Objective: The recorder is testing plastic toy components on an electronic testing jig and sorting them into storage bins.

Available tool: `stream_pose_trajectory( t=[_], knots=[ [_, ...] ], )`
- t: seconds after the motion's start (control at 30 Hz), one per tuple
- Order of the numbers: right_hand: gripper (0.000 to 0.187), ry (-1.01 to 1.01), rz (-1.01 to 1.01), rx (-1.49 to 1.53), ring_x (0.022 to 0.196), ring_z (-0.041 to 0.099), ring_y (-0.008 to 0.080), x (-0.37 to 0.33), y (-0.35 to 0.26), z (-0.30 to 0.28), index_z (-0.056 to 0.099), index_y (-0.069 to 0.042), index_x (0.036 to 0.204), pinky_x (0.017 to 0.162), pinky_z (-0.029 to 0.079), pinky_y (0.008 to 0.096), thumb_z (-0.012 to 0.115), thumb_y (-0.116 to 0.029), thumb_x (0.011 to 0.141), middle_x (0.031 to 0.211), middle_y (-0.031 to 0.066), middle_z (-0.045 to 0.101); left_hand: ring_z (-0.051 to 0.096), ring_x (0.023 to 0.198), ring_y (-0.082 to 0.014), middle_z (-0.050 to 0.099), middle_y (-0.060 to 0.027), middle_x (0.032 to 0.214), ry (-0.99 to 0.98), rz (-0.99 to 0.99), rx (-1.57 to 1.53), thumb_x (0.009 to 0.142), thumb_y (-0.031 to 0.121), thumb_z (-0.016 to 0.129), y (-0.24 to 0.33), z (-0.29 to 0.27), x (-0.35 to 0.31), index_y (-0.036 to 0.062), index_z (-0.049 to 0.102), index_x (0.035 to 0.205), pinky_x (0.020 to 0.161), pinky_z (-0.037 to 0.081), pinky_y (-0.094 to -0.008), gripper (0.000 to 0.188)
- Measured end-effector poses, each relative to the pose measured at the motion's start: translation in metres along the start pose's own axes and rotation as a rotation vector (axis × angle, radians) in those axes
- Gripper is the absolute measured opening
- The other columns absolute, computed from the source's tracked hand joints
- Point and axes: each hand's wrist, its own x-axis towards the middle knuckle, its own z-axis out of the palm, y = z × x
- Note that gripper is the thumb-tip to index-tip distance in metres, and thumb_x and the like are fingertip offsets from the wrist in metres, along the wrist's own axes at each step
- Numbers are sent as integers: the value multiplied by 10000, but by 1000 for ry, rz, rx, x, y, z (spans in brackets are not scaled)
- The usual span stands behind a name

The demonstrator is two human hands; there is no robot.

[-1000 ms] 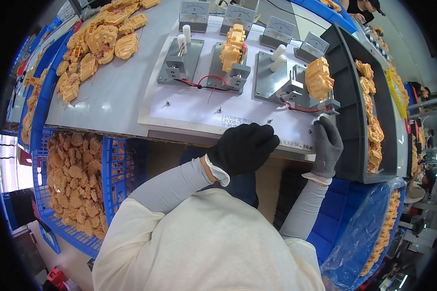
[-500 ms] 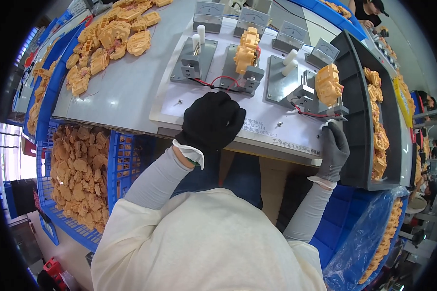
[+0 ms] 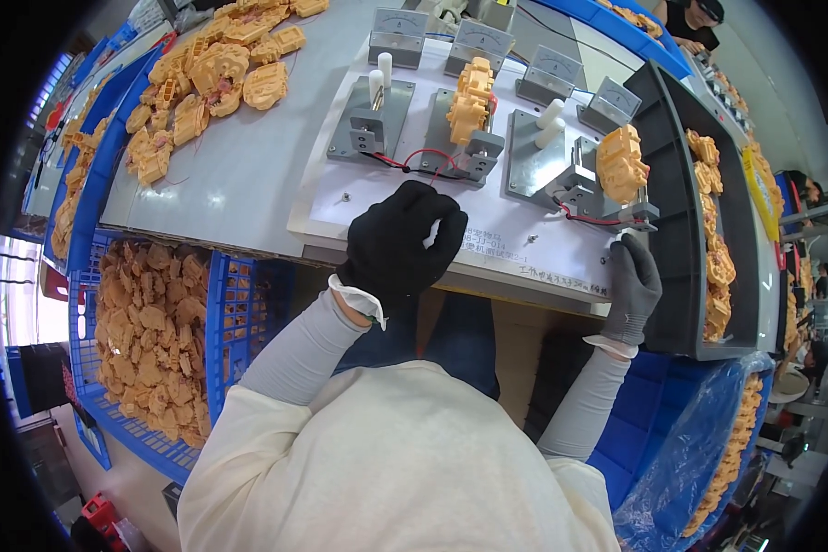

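Note:
My left hand (image 3: 403,241), in a black glove, is closed at the board's front edge. Its fingertips are drawn together beside thin red wires (image 3: 437,164); whether they pinch one is hidden. Just beyond, an orange plastic gearbox-like part (image 3: 471,103) stands upright on a grey metal test fixture (image 3: 480,152). My right hand (image 3: 633,287), in a grey glove, rests on the board's right front corner with fingers loosely extended and nothing seen in them. Above it, a second orange part (image 3: 621,164) sits on another fixture (image 3: 575,189) with red and black wires.
Several analog meters (image 3: 397,37) stand behind the fixtures on the white board (image 3: 327,207). Orange parts (image 3: 216,74) lie heaped at the far left. A blue crate (image 3: 213,322) of parts is at the lower left, a dark grey bin (image 3: 676,175) at right. A person (image 3: 695,28) is at the far right.
My left hand has shifted slightly, its thumb and fingertips now turned toward the red wires. The board appears a little lower in view. My right hand has stayed in place.

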Motion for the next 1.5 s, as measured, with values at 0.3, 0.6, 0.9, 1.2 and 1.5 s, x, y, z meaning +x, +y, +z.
stream_pose_trajectory(
  t=[0.3, 0.6, 0.9, 1.2, 1.5],
  knots=[
    [233, -4, 31, 20, 829, 595, 95, -1, 0, -1, 650, -9, 1028, 736, 486, 212, 661, -49, 798, 944, 60, 656, 590, 540, -202, 606, -77, 761, -15, 1, 14, 736, 59, 673, 1, -1, 0, 65, 611, 809, 482, 459, -291, 96],
    [239, -3, 24, 3, 824, 598, 100, 0, 0, 0, 646, -8, 1036, 726, 491, 214, 658, -41, 799, 951, 65, 655, 608, 574, -223, 607, -84, 756, -35, 15, 38, 726, 42, 668, 2, -2, 1, 59, 609, 800, 499, 475, -303, 95],
    [224, -3, 30, -3, 830, 601, 111, 1, 0, 1, 644, 2, 1029, 742, 500, 223, 646, -23, 806, 946, 79, 653, 578, 506, -231, 564, -43, 702, 26, 57, 55, 729, 108, 678, -2, 2, 1, 113, 603, 753, 460, 457, -317, 80],
    [234, 12, 23, 12, 829, 601, 111, -2, 3, -5, 640, 5, 1038, 737, 497, 221, 646, -31, 807, 947, 76, 651, 579, 512, -237, 564, -43, 702, -5, 49, 61, 729, 115, 681, 1, 4, 0, 114, 597, 757, 456, 451, -330, 88],
    [229, -20, 40, 20, 827, 596, 92, 1, -4, 0, 652, -9, 1028, 742, 482, 202, 654, -56, 804, 946, 58, 655, 593, 545, -257, 586, -50, 722, -26, -14, 68, 733, 115, 669, 3, 3, 2, 122, 608, 761, 475, 463, -334, 68]
  ],
)
